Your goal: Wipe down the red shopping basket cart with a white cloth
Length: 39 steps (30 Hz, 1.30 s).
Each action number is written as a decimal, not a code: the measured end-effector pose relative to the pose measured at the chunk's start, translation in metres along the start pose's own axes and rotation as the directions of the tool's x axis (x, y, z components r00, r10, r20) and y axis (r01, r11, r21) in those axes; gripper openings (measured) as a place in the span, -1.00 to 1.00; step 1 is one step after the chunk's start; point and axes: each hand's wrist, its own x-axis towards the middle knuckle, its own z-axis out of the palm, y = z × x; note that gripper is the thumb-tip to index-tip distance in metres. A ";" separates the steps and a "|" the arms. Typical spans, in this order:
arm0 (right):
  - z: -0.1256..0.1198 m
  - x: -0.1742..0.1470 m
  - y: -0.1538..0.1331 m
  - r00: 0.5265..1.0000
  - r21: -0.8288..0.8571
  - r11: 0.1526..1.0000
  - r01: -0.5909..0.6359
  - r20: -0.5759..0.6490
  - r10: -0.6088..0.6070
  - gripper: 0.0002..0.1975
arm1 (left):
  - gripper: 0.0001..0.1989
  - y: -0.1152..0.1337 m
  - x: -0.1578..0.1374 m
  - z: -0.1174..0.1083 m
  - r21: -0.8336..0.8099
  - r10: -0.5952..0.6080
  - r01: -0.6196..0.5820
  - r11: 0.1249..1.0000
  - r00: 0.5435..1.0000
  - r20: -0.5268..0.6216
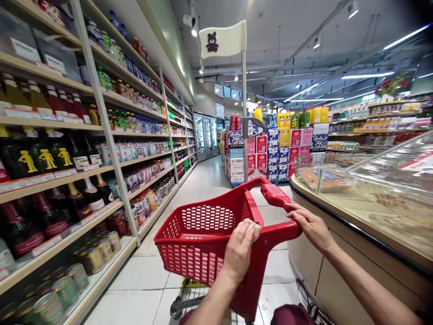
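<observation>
A red plastic shopping cart (267,266) stands in front of me, its perforated basket (192,253) pointing ahead and to the left. With closed fingers, my left hand (237,253) presses a small pale cloth (253,224) against the top rim near the handle end. Most of the cloth is hidden under the fingers. My right hand (310,225) is closed around the right side of the cart's red handle (274,195). A pole rises from the cart area, with a cream flag (223,39) bearing a bear figure at its top.
Shelves of bottles and cans (135,135) line the left side. A curved display counter (321,253) with clear covers stands close on the right, cables (306,298) at its foot. Stacked drink cartons (277,153) and glass-door fridges (204,133) are farther ahead. White floor tiles (142,271) run along the aisle.
</observation>
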 end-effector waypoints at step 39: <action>0.051 0.009 -0.003 0.884 -0.636 0.664 0.393 0.064 -0.462 -0.71 | -0.61 -0.060 -0.016 -0.026 0.374 -0.567 0.429 0.822 0.673 0.475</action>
